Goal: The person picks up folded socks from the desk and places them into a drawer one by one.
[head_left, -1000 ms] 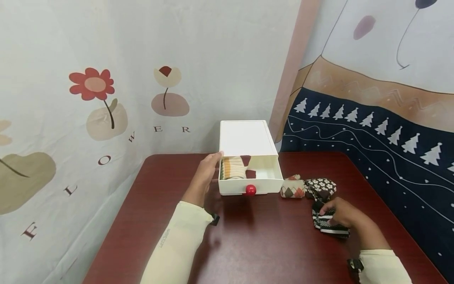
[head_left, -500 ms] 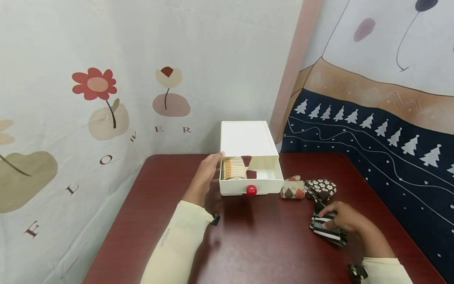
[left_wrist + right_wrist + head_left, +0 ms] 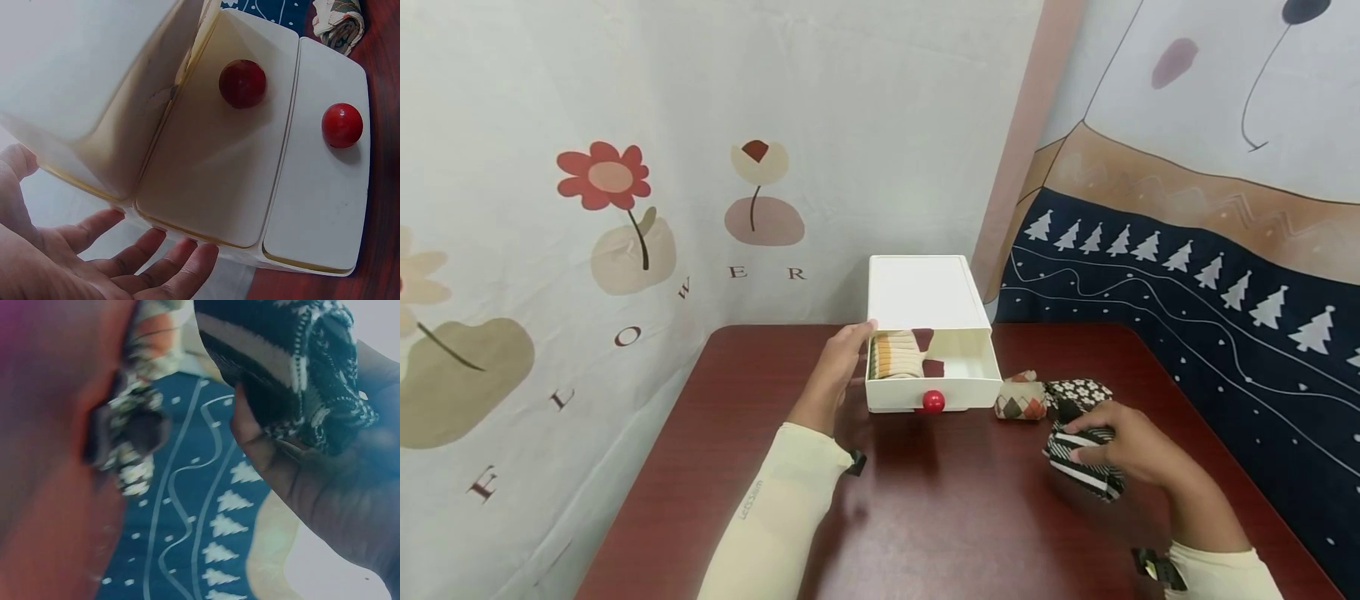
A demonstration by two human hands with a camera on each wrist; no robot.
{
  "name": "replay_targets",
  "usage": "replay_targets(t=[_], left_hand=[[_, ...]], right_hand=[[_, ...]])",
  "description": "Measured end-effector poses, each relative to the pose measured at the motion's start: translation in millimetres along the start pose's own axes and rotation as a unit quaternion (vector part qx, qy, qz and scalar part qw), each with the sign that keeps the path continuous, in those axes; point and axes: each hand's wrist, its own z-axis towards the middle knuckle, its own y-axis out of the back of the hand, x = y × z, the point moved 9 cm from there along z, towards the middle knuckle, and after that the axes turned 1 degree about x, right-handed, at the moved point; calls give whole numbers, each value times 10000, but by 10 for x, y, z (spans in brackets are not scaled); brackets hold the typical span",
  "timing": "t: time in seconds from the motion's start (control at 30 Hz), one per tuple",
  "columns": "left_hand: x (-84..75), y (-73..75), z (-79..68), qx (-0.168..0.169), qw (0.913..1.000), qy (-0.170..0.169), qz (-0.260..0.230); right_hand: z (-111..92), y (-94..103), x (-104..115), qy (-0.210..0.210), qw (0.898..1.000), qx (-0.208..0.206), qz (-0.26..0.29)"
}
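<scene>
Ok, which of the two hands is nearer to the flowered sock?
The right hand: it holds the striped sock just in front of the flowered sock. The left hand is farther off, at the left side of the box.

2 arms [image 3: 778, 512] forward, right fingers [image 3: 1094, 417] curled

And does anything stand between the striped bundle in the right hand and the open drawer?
In the head view, the argyle bundle and the drawer's side wall lie between; nothing visible blocks a path over both.
</scene>
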Motion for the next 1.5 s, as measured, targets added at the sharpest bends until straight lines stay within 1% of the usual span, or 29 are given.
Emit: replay_targets(t=[0.13,0.27,0.4,0.47,0.53,0.6,0.7,0.87,0.97,1.03,1.13,1.17,1.27,1.4,1.5], left_hand=[[-11,5,-16,-23,10000,-1,8],[-25,6,-30,-51,10000,-17,44],[-28,10,-32,-83,9999,-22,70],[-27,10,-33,-78,9999,-16,69],[-26,10,-36,-75,9999,-2,89],[-22,8,-40,-74,9999,9,108],[-18,10,-38,-76,9999,16,97],[-11,9,-31,-74,9999,40,58],[-10,5,-27,-80,9999,42,61],[-3,9,-24,-99,9999,67,70],[3,18,-21,-128,9998,89,91],[5,19,-20,-132,9998,91,101],[-1,21,-21,-125,9998,57,109],[-6,21,-19,-107,9999,32,89],[-9,20,-16,-86,9999,22,60]], right_hand=[[-19,168,229,-38,9989,-465,41],[-26,345,428,-118,9948,-991,217],[-31,530,601,-166,9838,-1750,357],[-20,605,668,-238,9774,-2054,447],[0,656,723,-296,9716,-2288,530],[38,684,775,-367,9673,-2414,694],[123,691,856,-447,9636,-2476,902],[285,667,1047,-577,9604,-2441,1210],[387,652,1174,-590,9538,-2458,1622],[461,621,1263,-564,9506,-2393,1894],[570,529,1396,-534,9475,-2138,2319],[605,492,1434,-538,9481,-2047,2373],[697,389,1531,-538,9536,-1867,2302],[793,258,1611,-517,9620,-1785,2001],[842,169,1661,-449,9665,-1743,1828]])
